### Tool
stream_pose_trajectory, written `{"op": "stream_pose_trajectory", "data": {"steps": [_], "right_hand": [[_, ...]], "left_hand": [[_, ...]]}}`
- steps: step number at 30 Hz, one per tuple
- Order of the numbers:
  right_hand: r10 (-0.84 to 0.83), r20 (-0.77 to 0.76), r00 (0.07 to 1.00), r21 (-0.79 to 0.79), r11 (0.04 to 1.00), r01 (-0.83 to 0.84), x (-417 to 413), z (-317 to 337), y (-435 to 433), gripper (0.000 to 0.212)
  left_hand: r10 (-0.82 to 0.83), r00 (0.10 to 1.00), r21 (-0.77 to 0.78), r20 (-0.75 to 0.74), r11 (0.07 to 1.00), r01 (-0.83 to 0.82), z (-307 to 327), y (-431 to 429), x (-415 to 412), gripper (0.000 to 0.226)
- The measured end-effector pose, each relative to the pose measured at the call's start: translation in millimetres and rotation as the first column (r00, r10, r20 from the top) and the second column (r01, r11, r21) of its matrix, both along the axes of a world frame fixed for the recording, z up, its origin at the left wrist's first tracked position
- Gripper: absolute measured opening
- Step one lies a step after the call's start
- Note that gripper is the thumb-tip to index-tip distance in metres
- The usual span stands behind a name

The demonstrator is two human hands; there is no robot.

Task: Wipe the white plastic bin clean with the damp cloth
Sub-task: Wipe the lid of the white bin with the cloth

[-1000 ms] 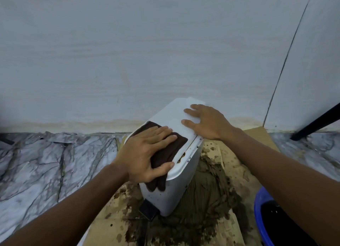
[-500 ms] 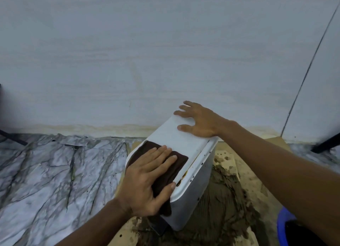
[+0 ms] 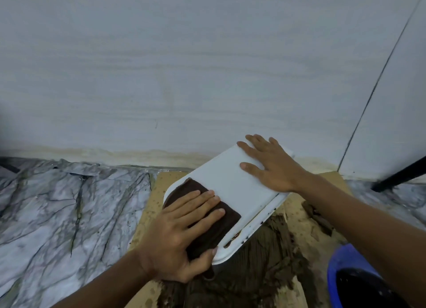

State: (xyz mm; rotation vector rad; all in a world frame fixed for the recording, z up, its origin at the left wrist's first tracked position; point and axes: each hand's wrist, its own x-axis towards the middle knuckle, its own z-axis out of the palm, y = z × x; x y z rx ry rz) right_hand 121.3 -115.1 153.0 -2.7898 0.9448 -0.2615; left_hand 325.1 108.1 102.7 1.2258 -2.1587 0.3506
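Wiping is the step in hand, judged from the contact shown. Left of the fingers lies a marble-patterned floor [image 3: 57, 215], with soiled cardboard [image 3: 159, 192] under the work. The left hand [image 3: 182, 234] presses the damp cloth [image 3: 228, 218] flat on the near end of the white plastic bin [image 3: 230, 183]. Its fingers [image 3: 202, 203] are straight and close together on top of the cloth, clamped on nothing; the thumb lies at the near rim. The bin sits over the cardboard with its far end near the wall. Beyond the left fingertips the broad white face looks clean. Right of them, a brown residue line [image 3: 232, 237] sits in the rim groove. The right hand [image 3: 274, 169] rests flat on the far end, with its fingers [image 3: 252, 146] spread apart, apparently steadying the bin. Right of that forearm stands a blue bucket [image 3: 343, 261].

Next move, as a judgement: slide the cloth toward the groove under firm downward pressure while the right hand braces the bin against shifting.
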Motion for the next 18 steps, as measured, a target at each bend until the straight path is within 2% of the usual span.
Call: {"op": "stream_pose_trajectory", "data": {"steps": [4, 9, 14, 18], "right_hand": [[-0.168, -0.004, 0.986, -0.062, 0.984, 0.168, -12, -9, 26, 0.069], [-0.324, -0.042, 0.945, -0.051, 0.945, 0.322, -15, -11, 29, 0.071], [-0.338, -0.115, 0.934, -0.008, 0.941, 0.339, 4, -2, -3, 0.071], [-0.329, -0.16, 0.931, 0.015, 0.942, 0.336, 22, 5, -23, 0.072]], "left_hand": [[0.009, 1.0, 0.02, 0.01, 1.0, -0.009, -3, 8, 15, 0.059], [0.023, 0.999, 0.184, -0.042, 0.983, -0.015, 5, -5, 32, 0.057], [0.155, 0.953, 0.28, -0.262, 0.957, -0.078, 6, -31, 28, 0.051], [0.216, 0.939, 0.327, -0.269, 0.937, -0.122, 11, -54, 44, 0.048]]}}
